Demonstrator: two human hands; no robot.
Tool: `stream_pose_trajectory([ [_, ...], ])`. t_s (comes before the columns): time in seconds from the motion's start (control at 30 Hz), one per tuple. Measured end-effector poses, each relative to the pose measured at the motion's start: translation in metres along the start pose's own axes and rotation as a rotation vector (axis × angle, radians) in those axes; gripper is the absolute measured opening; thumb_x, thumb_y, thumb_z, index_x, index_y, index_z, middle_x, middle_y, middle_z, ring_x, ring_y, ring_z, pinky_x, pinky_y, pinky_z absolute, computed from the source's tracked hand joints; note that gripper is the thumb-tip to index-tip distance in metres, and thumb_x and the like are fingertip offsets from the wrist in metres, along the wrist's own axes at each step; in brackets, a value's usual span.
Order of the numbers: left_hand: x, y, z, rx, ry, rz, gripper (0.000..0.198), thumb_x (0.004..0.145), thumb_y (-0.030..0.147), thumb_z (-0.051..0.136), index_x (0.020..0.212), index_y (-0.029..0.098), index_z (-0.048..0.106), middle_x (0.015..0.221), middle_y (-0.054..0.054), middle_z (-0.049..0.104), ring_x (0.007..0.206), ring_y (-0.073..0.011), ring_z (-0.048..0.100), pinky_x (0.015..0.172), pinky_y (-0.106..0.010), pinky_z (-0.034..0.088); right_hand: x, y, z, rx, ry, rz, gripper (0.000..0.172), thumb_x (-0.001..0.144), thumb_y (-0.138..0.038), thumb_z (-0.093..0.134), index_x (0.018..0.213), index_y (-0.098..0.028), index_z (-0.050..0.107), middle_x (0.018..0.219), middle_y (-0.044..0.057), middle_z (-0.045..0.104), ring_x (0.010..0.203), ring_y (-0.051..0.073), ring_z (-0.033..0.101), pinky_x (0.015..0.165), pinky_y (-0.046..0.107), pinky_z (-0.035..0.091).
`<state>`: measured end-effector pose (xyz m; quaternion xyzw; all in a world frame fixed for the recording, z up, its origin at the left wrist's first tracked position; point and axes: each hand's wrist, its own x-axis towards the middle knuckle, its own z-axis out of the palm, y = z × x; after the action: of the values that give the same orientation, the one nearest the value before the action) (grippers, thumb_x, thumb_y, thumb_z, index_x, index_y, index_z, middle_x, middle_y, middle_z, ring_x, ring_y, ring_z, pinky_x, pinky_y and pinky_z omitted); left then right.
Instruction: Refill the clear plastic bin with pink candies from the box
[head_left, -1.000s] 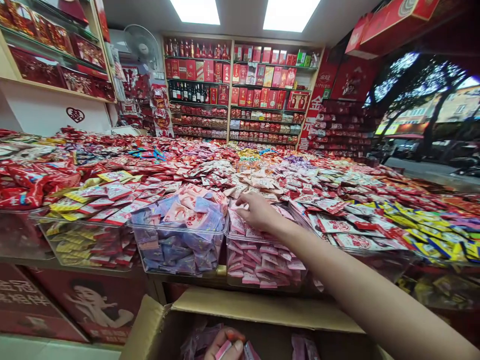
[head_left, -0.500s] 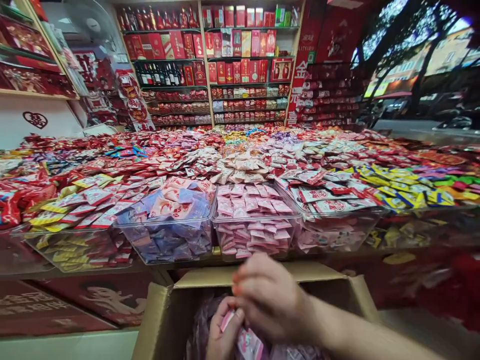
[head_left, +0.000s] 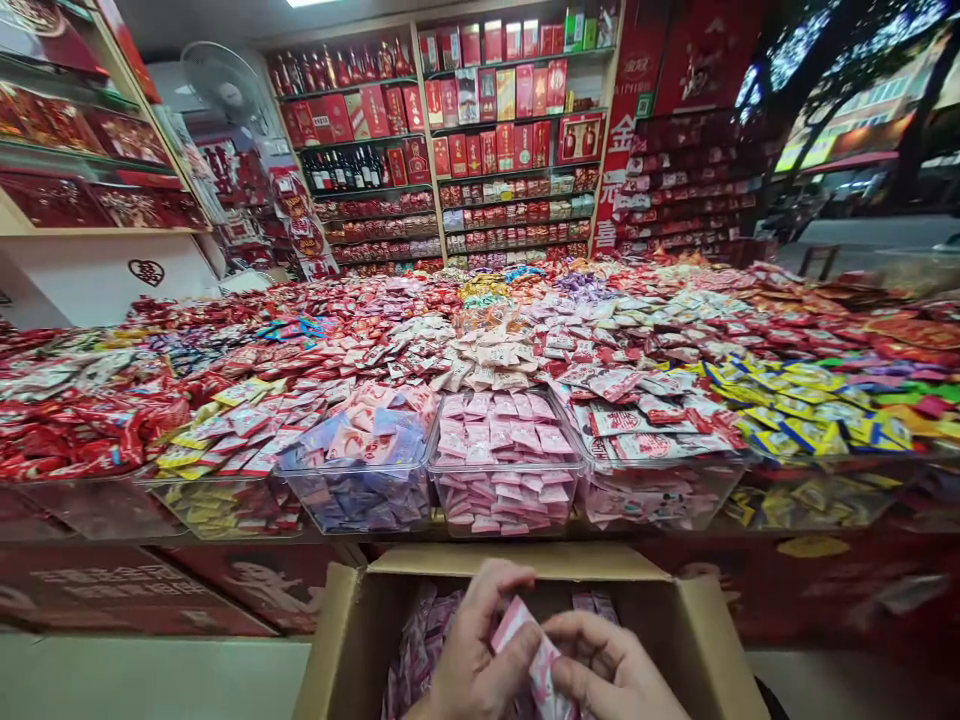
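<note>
A small pink wrapped packet [head_left: 543,664] is held over the open cardboard box [head_left: 517,562]. My left hand [head_left: 476,645] grips it between thumb and fingers, with the packet's upper end sticking out. From the other side, my right hand [head_left: 619,660] is closed on the packet's lower part, its fingers curled. More pink-purple packets [head_left: 426,640] lie inside the box, partly hidden behind my hands. Straight ahead, a clear bin [head_left: 506,465] holds stacked pink packets of similar look.
Beside that bin stand a bin of lilac packets [head_left: 364,500], one of red-and-white packets [head_left: 660,490] and one of yellow-blue packets [head_left: 817,490]. Heaps of sweets [head_left: 495,300] cover the counter behind. Shelves [head_left: 427,130] of bottles and red boxes stand farther back.
My right hand has come down from above my left hand to its right side, onto the packet. My left hand has risen slightly. The view has shifted, so the box appears a little farther right.
</note>
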<state>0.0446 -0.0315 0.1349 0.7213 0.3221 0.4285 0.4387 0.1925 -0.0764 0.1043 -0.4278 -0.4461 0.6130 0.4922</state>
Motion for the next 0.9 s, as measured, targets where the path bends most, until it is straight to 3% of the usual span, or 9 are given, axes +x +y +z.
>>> stream_pose_trajectory([
  [0.07,0.015,0.01,-0.015,0.011,0.044,-0.071,0.028,0.076,0.03,0.046,0.102,0.022,0.051,0.09,-0.004,0.055,0.066,-0.0124,0.051,0.061,-0.023,0.041,0.01,-0.027,-0.014,-0.02,0.113,-0.085,0.031,0.066,-0.034,0.062,0.09,-0.017,0.053,0.081,0.006,0.06,0.077,0.017,0.055,0.07,0.028,0.043],
  [0.23,0.026,0.017,-0.036,0.145,0.215,-0.276,0.017,0.066,0.032,0.058,0.077,0.02,0.063,0.076,-0.002,0.061,0.076,-0.0176,0.054,0.069,-0.022,0.042,0.041,-0.067,-0.039,-0.012,0.293,-0.287,0.027,0.068,-0.03,0.06,0.088,-0.019,0.046,0.075,0.001,0.055,0.072,0.011,0.053,0.064,0.02,0.042],
  [0.33,0.027,0.016,-0.022,-0.036,0.232,-0.364,0.027,0.064,0.033,0.061,0.087,0.02,0.063,0.081,-0.003,0.063,0.079,-0.0177,0.055,0.072,-0.023,0.043,0.051,-0.064,-0.034,-0.017,0.278,-0.311,0.026,0.068,-0.031,0.06,0.086,-0.018,0.046,0.071,0.001,0.054,0.066,0.011,0.052,0.058,0.019,0.042],
  [0.43,0.039,0.021,0.004,-0.364,0.245,-0.336,0.04,0.061,0.034,0.064,0.098,0.023,0.058,0.077,-0.002,0.062,0.077,-0.0169,0.055,0.072,-0.026,0.043,0.051,-0.05,-0.02,-0.076,0.237,-0.369,0.024,0.069,-0.035,0.057,0.083,-0.017,0.05,0.066,0.002,0.055,0.06,0.011,0.052,0.054,0.02,0.042],
  [0.53,0.054,0.028,0.021,-0.515,0.23,-0.37,0.023,0.061,0.029,0.065,0.081,0.019,0.063,0.072,-0.002,0.063,0.069,-0.0148,0.054,0.067,-0.026,0.043,0.046,-0.038,-0.013,-0.168,0.23,-0.447,0.024,0.07,-0.038,0.054,0.082,-0.017,0.052,0.068,0.004,0.058,0.061,0.013,0.055,0.057,0.021,0.044],
  [0.63,0.063,0.031,0.021,-0.537,0.158,-0.386,0.019,0.062,0.026,0.065,0.078,0.017,0.064,0.072,-0.003,0.063,0.071,-0.0154,0.054,0.068,-0.026,0.043,0.044,-0.04,-0.019,-0.193,0.165,-0.425,0.026,0.072,-0.039,0.052,0.085,-0.017,0.051,0.071,0.005,0.061,0.065,0.014,0.057,0.059,0.022,0.045],
  [0.7,0.063,0.03,0.013,-0.501,0.143,-0.359,0.021,0.063,0.026,0.065,0.082,0.017,0.063,0.071,-0.002,0.062,0.071,-0.0141,0.053,0.066,-0.023,0.042,0.046,-0.053,-0.025,-0.228,0.126,-0.432,0.023,0.073,-0.037,0.051,0.084,-0.017,0.051,0.072,0.005,0.061,0.066,0.015,0.058,0.06,0.022,0.045],
  [0.8,0.057,0.02,-0.002,-0.483,0.211,-0.401,0.024,0.064,0.033,0.063,0.084,0.018,0.062,0.058,0.002,0.056,0.041,-0.0025,0.038,0.039,-0.013,0.029,0.063,-0.089,-0.027,-0.33,0.215,-0.475,0.018,0.073,-0.033,0.051,0.081,-0.017,0.05,0.074,0.004,0.059,0.068,0.014,0.056,0.061,0.022,0.044],
  [0.9,0.046,0.004,-0.013,-0.543,0.29,-0.446,0.025,0.058,0.035,0.067,0.076,0.018,0.063,0.049,0.005,0.05,0.037,0.0001,0.029,0.037,-0.012,0.02,0.098,-0.122,-0.014,-0.478,0.271,-0.443,0.012,0.073,-0.028,0.051,0.077,-0.017,0.049,0.066,0.001,0.059,0.062,0.012,0.055,0.055,0.019,0.041],
])
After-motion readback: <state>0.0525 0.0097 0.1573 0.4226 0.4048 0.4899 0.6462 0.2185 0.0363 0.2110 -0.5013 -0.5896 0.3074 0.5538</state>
